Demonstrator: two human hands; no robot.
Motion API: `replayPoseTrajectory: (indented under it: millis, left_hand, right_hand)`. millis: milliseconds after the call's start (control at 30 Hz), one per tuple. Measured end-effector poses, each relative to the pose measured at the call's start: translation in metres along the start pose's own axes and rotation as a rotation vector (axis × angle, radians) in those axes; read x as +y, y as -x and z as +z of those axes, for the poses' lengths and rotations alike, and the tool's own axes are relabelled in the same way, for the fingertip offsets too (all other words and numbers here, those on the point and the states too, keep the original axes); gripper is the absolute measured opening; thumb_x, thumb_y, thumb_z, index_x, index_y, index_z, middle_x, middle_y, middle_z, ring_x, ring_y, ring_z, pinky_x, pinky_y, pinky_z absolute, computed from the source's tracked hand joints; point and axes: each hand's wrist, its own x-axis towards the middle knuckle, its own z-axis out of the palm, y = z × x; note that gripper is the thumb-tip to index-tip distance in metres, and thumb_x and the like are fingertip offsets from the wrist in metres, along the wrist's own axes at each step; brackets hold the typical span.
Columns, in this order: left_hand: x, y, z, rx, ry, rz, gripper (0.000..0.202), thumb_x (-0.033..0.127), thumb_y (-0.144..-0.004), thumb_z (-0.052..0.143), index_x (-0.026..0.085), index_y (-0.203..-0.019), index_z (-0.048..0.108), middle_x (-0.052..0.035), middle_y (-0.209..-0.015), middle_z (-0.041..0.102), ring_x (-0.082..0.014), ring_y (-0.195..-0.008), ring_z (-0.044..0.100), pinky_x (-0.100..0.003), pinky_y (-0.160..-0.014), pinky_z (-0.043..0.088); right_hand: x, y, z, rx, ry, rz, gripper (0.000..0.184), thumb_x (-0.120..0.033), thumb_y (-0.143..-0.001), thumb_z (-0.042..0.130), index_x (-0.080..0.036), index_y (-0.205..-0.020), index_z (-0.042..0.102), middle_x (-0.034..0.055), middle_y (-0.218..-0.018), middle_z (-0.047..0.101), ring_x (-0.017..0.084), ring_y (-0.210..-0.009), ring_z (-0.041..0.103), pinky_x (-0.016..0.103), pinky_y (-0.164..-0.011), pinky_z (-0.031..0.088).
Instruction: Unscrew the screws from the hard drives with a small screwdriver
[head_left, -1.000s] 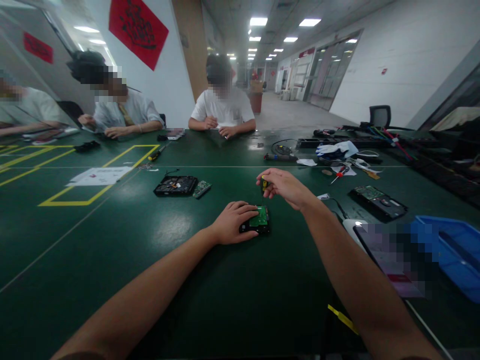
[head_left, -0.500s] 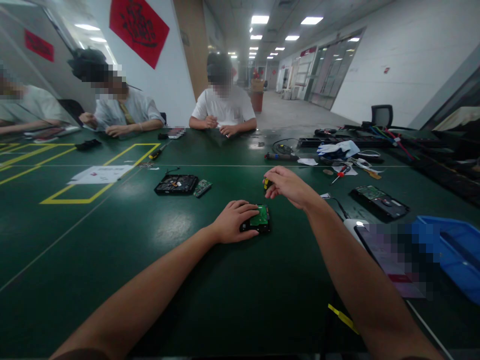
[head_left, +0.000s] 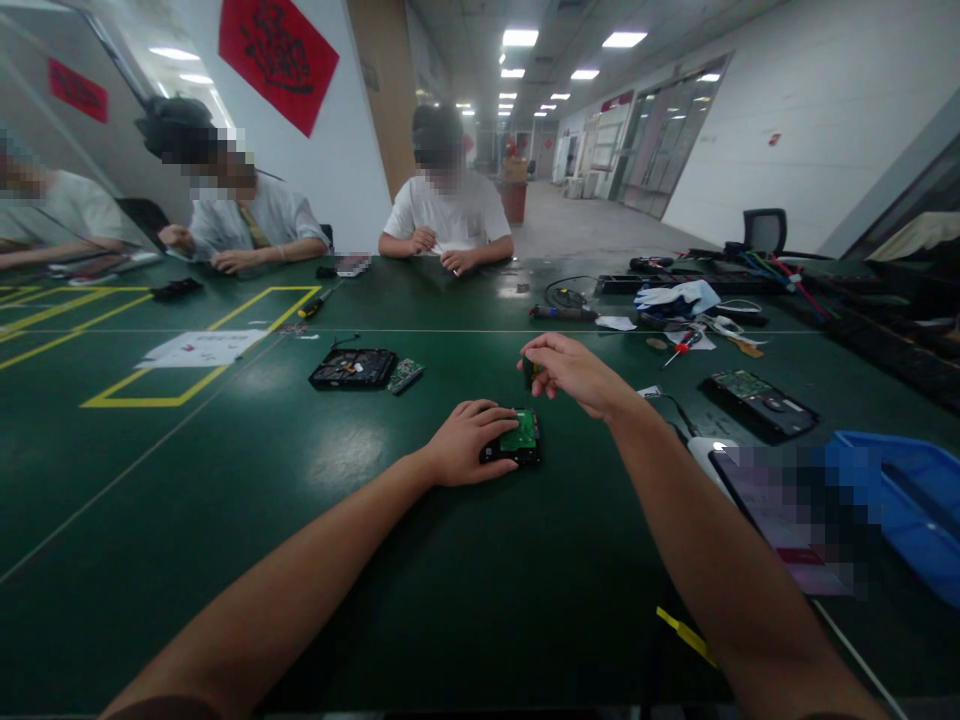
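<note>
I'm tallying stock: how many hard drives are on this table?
3. One hard drive under the left hand; an opened drive farther left; a third drive right, near the blue tray. Far clutter may hide more.

This is an electronics teardown workshop. A long workbench (head_left: 225, 500) with green matting and yellow tape outlines (head_left: 187, 385) carries a hard drive (head_left: 519, 440) with its circuit board up, an opened drive (head_left: 352, 368), a screwdriver (head_left: 313, 303), coiled cables (head_left: 566, 296) and a blue bin (head_left: 911, 490), under ceiling panel lights (head_left: 519, 38).
</note>
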Motion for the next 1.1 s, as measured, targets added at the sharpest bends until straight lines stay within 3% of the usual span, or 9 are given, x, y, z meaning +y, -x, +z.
replayPoseTrajectory:
  millis: [100, 500, 900, 1100]
  left_hand:
    - [0.0001, 0.0001, -0.0002, -0.002, 0.001, 0.0, 0.067, 0.064, -0.092, 0.063, 0.027, -0.147, 0.055, -0.0093, -0.15, 0.057, -0.0364, -0.137, 0.048, -0.057, -0.114, 0.036]
    - [-0.0007, -0.0005, -0.0001, 0.004, -0.01, 0.008, 0.066, 0.065, -0.092, 0.062, 0.026, -0.146, 0.056, -0.0093, -0.15, 0.057, -0.036, -0.136, 0.049, -0.056, -0.114, 0.037]
    - [-0.0013, 0.0002, 0.0012, 0.001, 0.001, -0.003, 0.068, 0.064, -0.091, 0.064, 0.027, -0.147, 0.055, -0.0098, -0.149, 0.058, -0.0365, -0.137, 0.049, -0.058, -0.115, 0.036]
    - [-0.003, 0.0002, 0.0015, -0.002, 0.002, 0.002, 0.069, 0.065, -0.091, 0.063, 0.027, -0.148, 0.055, -0.0093, -0.149, 0.058, -0.0366, -0.137, 0.048, -0.057, -0.114, 0.036]
  right_hand:
    - [-0.0012, 0.0011, 0.0001, -0.026, -0.037, 0.009, 0.008, -0.029, -0.094, 0.058, -0.021, -0.095, 0.062, 0.0079, -0.097, 0.072, 0.015, -0.062, 0.065, 0.027, -0.051, 0.043]
    - [-0.0027, 0.0014, -0.0023, -0.06, 0.109, -0.077, 0.022, -0.027, -0.094, 0.053, -0.02, -0.094, 0.074, 0.0079, -0.098, 0.074, 0.013, -0.061, 0.056, 0.027, -0.05, 0.039]
    - [-0.0027, 0.0017, 0.0031, 0.016, -0.081, 0.054, 0.005, -0.026, -0.096, 0.052, -0.022, -0.095, 0.055, 0.0076, -0.096, 0.07, 0.014, -0.057, 0.064, 0.025, -0.046, 0.044]
    - [-0.0067, 0.004, 0.0033, 0.015, -0.118, 0.048, 0.005, -0.024, -0.095, 0.051, -0.021, -0.093, 0.055, 0.0071, -0.091, 0.069, 0.015, -0.058, 0.066, 0.026, -0.052, 0.05]
